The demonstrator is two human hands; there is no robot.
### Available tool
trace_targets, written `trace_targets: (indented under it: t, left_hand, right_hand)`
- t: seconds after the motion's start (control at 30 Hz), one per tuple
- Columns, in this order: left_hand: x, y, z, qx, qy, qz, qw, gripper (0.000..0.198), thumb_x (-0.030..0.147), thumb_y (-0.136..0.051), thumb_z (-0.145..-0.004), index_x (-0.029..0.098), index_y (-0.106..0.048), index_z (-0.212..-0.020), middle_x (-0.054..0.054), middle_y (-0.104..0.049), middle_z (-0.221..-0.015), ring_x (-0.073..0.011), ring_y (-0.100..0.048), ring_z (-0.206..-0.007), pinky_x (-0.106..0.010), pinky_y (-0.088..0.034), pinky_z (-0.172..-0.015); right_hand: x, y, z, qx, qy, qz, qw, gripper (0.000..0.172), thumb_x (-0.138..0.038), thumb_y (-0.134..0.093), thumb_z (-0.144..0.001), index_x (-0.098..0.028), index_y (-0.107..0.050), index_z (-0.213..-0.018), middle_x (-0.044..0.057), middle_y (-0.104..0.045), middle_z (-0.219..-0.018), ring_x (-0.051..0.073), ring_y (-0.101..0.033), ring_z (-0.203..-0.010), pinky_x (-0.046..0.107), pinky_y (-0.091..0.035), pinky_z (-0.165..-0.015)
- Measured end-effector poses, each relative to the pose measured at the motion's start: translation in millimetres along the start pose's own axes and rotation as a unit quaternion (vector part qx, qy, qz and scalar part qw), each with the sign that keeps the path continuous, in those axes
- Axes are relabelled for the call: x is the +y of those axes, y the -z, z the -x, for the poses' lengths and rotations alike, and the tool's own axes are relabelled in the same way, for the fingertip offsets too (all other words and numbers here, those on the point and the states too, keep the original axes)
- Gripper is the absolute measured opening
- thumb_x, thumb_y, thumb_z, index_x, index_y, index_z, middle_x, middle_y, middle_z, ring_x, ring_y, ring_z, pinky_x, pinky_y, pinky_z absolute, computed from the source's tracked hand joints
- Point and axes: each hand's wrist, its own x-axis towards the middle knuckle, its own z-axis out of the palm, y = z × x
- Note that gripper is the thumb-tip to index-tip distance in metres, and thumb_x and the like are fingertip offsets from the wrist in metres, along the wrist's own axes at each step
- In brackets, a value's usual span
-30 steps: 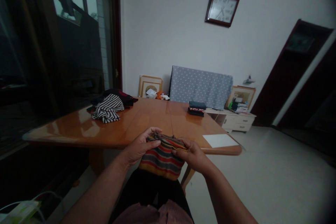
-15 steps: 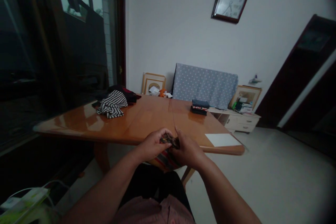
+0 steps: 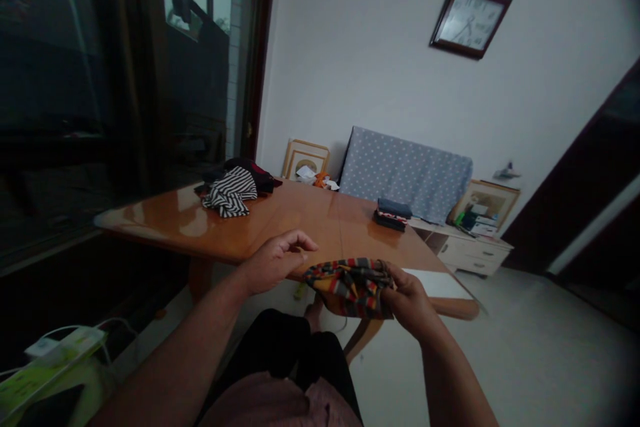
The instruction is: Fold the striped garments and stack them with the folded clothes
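My right hand grips the edge of a bunched cloth with red, yellow and dark stripes, holding it in the air just in front of the wooden table's near edge. My left hand is apart from the cloth, a little to its left, with loosely curled fingers holding nothing. Behind the hands lies the glossy orange-brown wooden table. A white sheet of paper or card sits on its near right corner, close to my right hand. The cloth's folds hide part of its shape.
A black-and-white striped garment lies on dark clothes at the table's far left. A small stack of folded dark clothes is at the far right. A white drawer unit stands beyond the table. A power strip is at lower left.
My left hand has let go of the striped cloth and moved left. My right hand has lifted the cloth, now opened out wider, to the right. The view has turned, shifting the room leftward.
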Motion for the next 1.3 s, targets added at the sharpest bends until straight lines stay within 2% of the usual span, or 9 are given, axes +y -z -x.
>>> trace_targets:
  t: [0.17,0.33,0.43,0.63,0.8,0.9,1.03,1.17,1.3]
  left_hand:
    - [11,-5.9,7,-0.061,-0.045,-0.062,0.995,0.016,0.019,-0.064,-0.082,0.021,-0.069,-0.097,-0.006,-0.066,-0.107,-0.023,-0.061,-0.104,-0.036,-0.045,-0.096]
    - [9,-14.0,9,-0.08,-0.07,-0.093,0.99,0.04,0.011,-0.069,-0.073,0.025,-0.069,-0.111,-0.006,-0.064,-0.114,-0.0241,-0.059,-0.108,-0.033,-0.046,-0.094]
    - [2,-21.8,9,-0.056,-0.03,-0.031,0.998,0.048,0.018,-0.074,-0.074,0.025,-0.065,-0.121,-0.007,-0.065,-0.113,-0.0223,-0.061,-0.101,-0.029,-0.048,-0.083]
    - [-14,-28.6,-4,0.008,0.013,0.023,1.0,0.01,0.027,-0.066,-0.085,0.017,-0.067,-0.088,-0.001,-0.062,-0.081,-0.0139,-0.055,-0.073,-0.024,-0.041,-0.067]
    - [-28,-35.6,-9,0.162,-0.018,-0.031,0.986,0.012,0.03,-0.071,-0.082,0.019,-0.066,-0.083,0.001,-0.06,-0.077,-0.0148,-0.053,-0.072,-0.023,-0.038,-0.066]
    - [-34,-51.7,-5,0.139,0.0,-0.053,0.989,0.023,0.036,-0.068,-0.086,0.019,-0.063,-0.071,0.002,-0.056,-0.067,-0.0145,-0.049,-0.066,-0.024,-0.036,-0.063]
    - [-30,-84.0,-3,0.049,0.052,0.098,0.993,0.022,0.042,-0.068,-0.088,0.02,-0.071,-0.088,-0.004,-0.07,-0.089,-0.0206,-0.062,-0.092,-0.028,-0.044,-0.084]
    - [-20,-102.9,-8,0.004,0.126,0.322,0.938,0.039,0.049,-0.067,-0.089,0.023,-0.066,-0.118,-0.008,-0.071,-0.113,-0.0238,-0.063,-0.112,-0.034,-0.044,-0.099]
    - [-18,-96.2,-15,0.042,0.168,0.412,0.895,0.044,0.048,-0.072,-0.086,0.023,-0.062,-0.121,-0.008,-0.071,-0.112,-0.0228,-0.067,-0.107,-0.035,-0.049,-0.097]
  right_hand:
    - [2,8,2,0.022,0.007,0.007,1.0,0.046,-0.016,-0.06,-0.07,-0.023,-0.072,-0.114,0.003,-0.074,-0.104,0.023,-0.066,-0.093,0.036,-0.053,-0.082]
    - [0,8,3,0.024,0.013,-0.006,1.0,0.038,-0.017,-0.062,-0.073,-0.023,-0.073,-0.109,0.003,-0.073,-0.101,0.023,-0.065,-0.092,0.035,-0.053,-0.082]
    - [-4,5,4,-0.002,0.007,-0.022,1.0,0.034,-0.02,-0.064,-0.076,-0.024,-0.074,-0.108,0.002,-0.074,-0.098,0.024,-0.066,-0.092,0.036,-0.054,-0.082]
    - [-11,-4,4,-0.039,-0.029,-0.097,0.994,0.037,-0.03,-0.076,-0.075,-0.025,-0.073,-0.112,0.003,-0.075,-0.106,0.027,-0.068,-0.099,0.04,-0.054,-0.09]
    - [-6,-14,-6,0.024,-0.093,-0.105,0.99,0.042,-0.046,-0.078,-0.072,-0.021,-0.074,-0.105,0.006,-0.076,-0.095,0.029,-0.07,-0.089,0.042,-0.057,-0.08]
    - [4,-19,-16,0.084,-0.1,-0.085,0.988,0.043,-0.046,-0.074,-0.074,-0.02,-0.072,-0.109,0.005,-0.076,-0.092,0.028,-0.071,-0.085,0.04,-0.057,-0.075]
    - [10,-30,-25,0.126,-0.086,0.021,0.988,0.035,-0.043,-0.068,-0.079,-0.021,-0.07,-0.106,0.005,-0.074,-0.087,0.026,-0.069,-0.081,0.038,-0.055,-0.073]
    - [-3,-56,-25,0.121,-0.053,0.165,0.977,0.03,-0.042,-0.063,-0.083,-0.021,-0.069,-0.104,0.006,-0.073,-0.088,0.026,-0.067,-0.083,0.039,-0.052,-0.079]
    - [-25,-82,-14,0.037,0.066,0.182,0.98,0.054,-0.036,-0.065,-0.085,-0.024,-0.055,-0.137,0.011,-0.066,-0.128,0.029,-0.06,-0.117,0.044,-0.046,-0.1]
